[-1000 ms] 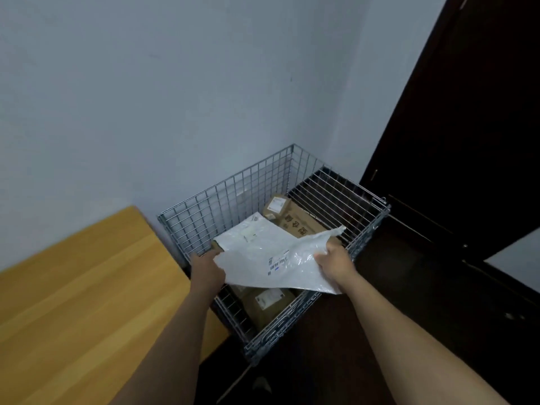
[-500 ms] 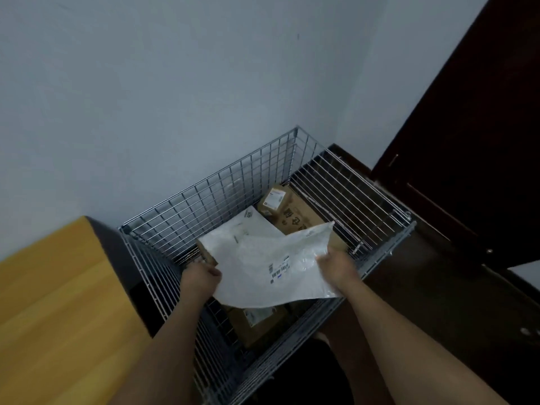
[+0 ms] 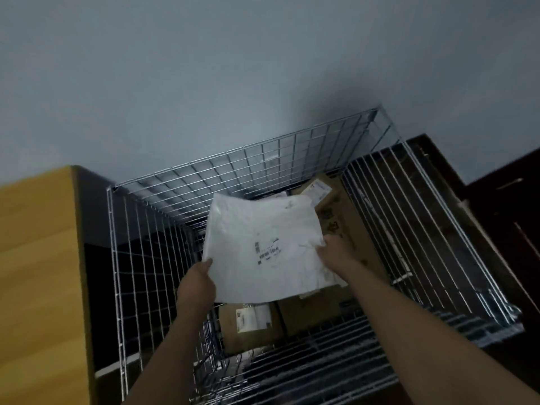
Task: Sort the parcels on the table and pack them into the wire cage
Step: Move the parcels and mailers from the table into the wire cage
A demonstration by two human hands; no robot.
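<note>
A flat white plastic mailer bag (image 3: 260, 244) with a printed label hangs inside the wire cage (image 3: 233, 159), above the parcels lying there. My left hand (image 3: 197, 283) grips its near left corner, thumb on top. My right hand (image 3: 336, 252) pinches its right edge. Below the bag lie brown cardboard boxes: one with a white label (image 3: 248, 323) near the front, a large one (image 3: 347, 226) on the right and a small one (image 3: 317, 187) at the back. The bag hides the cage's middle.
The wooden table (image 3: 38, 273) stands to the left, its edge close to the cage's left wall. A grey wall is behind the cage. A dark door and dark floor (image 3: 502, 217) lie to the right.
I have stepped closer and now look down into the cage. Both hands have carried the white bag further in and lower, over the boxes.
</note>
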